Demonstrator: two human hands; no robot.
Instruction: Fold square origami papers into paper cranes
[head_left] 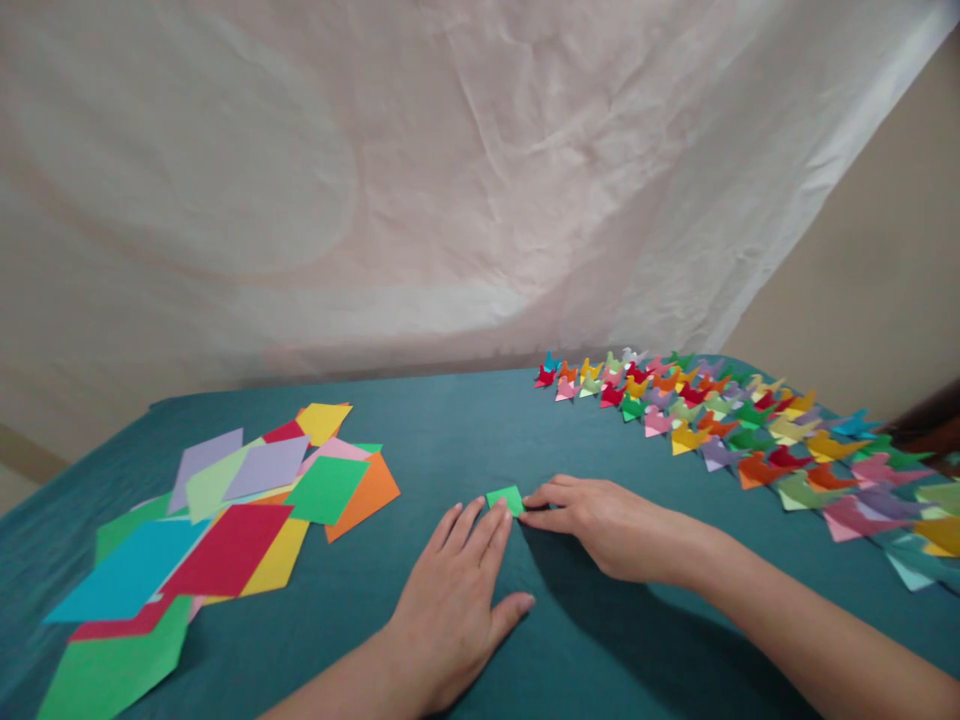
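A small green piece of folded paper (505,499) lies on the teal cloth between my hands. My left hand (465,570) rests flat with its fingers stretched out, the fingertips on the near edge of the paper and the thumb apart. From the right, my right hand (585,515) pinches the paper's right corner between thumb and index finger. Part of the paper is hidden under the left fingertips, so its exact folds cannot be made out.
Loose coloured paper sheets (232,545) overlap in a spread pile on the left. Rows of small folded paper birds (720,425) stand along the right side of the cloth-covered table (442,420). A pale draped sheet (420,180) hangs behind the table's far edge.
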